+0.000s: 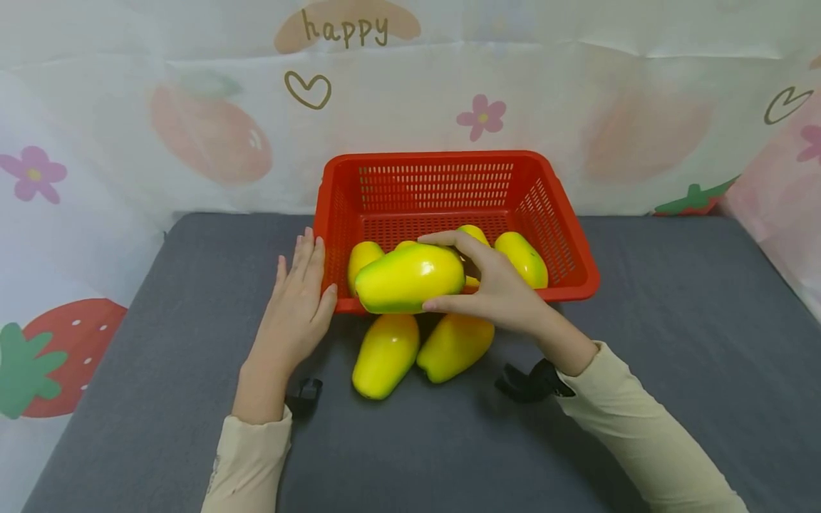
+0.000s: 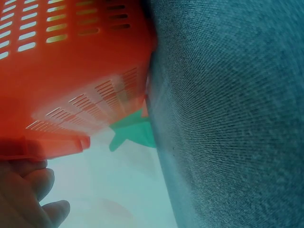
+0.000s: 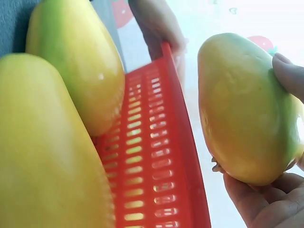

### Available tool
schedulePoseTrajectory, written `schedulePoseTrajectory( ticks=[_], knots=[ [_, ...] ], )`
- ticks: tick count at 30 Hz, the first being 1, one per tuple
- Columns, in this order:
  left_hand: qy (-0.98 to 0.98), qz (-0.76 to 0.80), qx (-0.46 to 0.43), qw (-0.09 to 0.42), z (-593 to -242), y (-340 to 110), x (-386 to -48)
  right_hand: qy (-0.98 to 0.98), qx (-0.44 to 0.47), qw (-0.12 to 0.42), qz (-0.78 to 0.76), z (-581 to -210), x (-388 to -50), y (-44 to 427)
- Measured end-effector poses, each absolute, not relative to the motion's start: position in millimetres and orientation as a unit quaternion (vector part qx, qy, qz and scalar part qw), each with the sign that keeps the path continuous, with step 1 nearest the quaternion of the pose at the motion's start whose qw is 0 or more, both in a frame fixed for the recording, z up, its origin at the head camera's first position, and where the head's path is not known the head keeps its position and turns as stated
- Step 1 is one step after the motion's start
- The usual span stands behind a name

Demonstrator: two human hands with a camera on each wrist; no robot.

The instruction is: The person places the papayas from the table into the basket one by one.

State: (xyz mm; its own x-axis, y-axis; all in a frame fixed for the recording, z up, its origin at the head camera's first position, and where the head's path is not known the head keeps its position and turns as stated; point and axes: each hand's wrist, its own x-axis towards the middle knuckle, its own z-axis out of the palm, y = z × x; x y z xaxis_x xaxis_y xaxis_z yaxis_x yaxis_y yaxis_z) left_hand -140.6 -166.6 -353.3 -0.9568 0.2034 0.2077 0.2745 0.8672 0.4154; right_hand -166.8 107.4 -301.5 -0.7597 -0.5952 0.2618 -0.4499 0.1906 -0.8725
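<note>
Holding a papaya (image 1: 407, 278) over the front of the red basket (image 1: 436, 160) is the right hand (image 1: 497, 292); the left hand (image 1: 291, 306), straight-fingered, touches the basket's left side. Only the right-wrist view shows the stem (image 3: 216, 166).

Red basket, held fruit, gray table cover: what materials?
Red basket: likely molded plastic, semi-gloss; regular slots in thin walls.
Held fruit: smooth, glossy skin with a bright highlight; real or plastic, can't tell.
Gray table cover: probably woven fabric, matte; fine ribbed texture in the left wrist view.
</note>
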Motion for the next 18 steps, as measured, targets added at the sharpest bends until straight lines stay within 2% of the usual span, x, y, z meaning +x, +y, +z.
schedulePoseTrajectory(
  ticks=[6, 18],
  knots=[
    [-0.963, -0.226, -0.122, 0.076, -353.3, -166.0, -140.6, 0.783, -0.326, 0.052, -0.527, -299.4, -179.8, 106.6],
    [-0.963, -0.227, -0.125, 0.078, -353.9, -166.5, -141.6, 0.8, -0.289, 0.061, -0.523, -300.2, -202.2, 105.6]
  ],
)
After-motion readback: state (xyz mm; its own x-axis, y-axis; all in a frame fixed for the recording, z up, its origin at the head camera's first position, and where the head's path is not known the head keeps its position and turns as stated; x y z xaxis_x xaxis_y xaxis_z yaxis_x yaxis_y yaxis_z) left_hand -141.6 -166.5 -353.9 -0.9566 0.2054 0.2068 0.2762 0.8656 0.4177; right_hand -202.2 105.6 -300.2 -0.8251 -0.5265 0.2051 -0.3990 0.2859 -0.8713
